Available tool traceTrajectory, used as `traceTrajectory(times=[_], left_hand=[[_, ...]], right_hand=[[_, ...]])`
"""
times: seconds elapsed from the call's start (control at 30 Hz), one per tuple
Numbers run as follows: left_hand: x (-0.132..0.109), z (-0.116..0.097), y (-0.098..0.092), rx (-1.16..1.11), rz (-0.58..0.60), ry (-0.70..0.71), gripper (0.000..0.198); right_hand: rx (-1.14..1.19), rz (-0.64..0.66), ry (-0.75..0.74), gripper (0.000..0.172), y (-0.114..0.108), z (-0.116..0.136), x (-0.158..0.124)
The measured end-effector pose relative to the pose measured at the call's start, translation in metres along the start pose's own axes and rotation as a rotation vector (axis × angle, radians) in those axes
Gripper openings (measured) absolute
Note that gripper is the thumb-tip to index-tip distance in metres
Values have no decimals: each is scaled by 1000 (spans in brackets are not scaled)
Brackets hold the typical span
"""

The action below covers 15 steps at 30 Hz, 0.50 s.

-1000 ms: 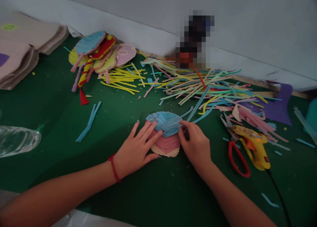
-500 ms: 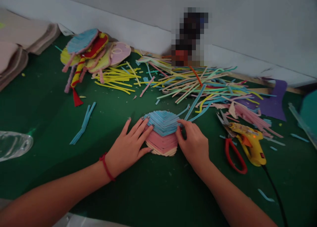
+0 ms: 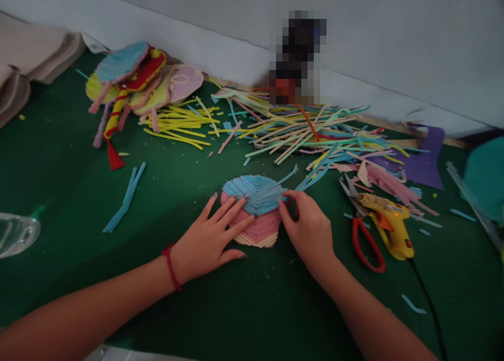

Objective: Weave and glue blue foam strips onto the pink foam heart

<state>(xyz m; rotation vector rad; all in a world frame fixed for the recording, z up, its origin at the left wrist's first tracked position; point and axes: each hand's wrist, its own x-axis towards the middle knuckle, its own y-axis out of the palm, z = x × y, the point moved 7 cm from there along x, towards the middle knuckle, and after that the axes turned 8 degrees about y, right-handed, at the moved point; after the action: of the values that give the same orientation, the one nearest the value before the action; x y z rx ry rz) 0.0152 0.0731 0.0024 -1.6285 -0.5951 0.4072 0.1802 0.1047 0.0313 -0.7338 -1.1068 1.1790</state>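
A rounded panel [image 3: 258, 195] of pipe cleaners laid in V-shaped rows, blue above, pink below and cream at the bottom edge, lies flat on the green table. My left hand [image 3: 212, 237], with a red cord bracelet at the wrist, rests on its left side, fingers spread. At the panel's right edge my right hand [image 3: 309, 224] pinches a blue pipe cleaner [image 3: 311, 182]; the fingers partly hide where it meets the panel. Loose blue ends stick out toward the upper right.
A yellow glue gun [image 3: 394, 224] and red-handled scissors [image 3: 367, 245] lie to the right. Behind is a heap of coloured pipe cleaners [image 3: 299, 130]. Finished-looking hand fans [image 3: 122, 64] are stacked at back left. A clear plastic bottle [image 3: 18, 235] lies at far left.
My left hand has slid lower and further onto the panel, uncovering its upper left edge. My right hand stays at the right edge, and the loose blue ends have shifted. The view has moved slightly.
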Motion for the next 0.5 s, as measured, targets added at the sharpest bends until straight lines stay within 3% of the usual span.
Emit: traceTrajectory(times=[0.2, 0.5], left_hand=[[0, 1, -1, -11, -4, -5, 60], [-1, 1, 2, -23, -12, 1, 61]], right_hand=[[-33, 64, -11, 11, 0, -4, -1], [-90, 92, 16, 19, 6, -12, 0]])
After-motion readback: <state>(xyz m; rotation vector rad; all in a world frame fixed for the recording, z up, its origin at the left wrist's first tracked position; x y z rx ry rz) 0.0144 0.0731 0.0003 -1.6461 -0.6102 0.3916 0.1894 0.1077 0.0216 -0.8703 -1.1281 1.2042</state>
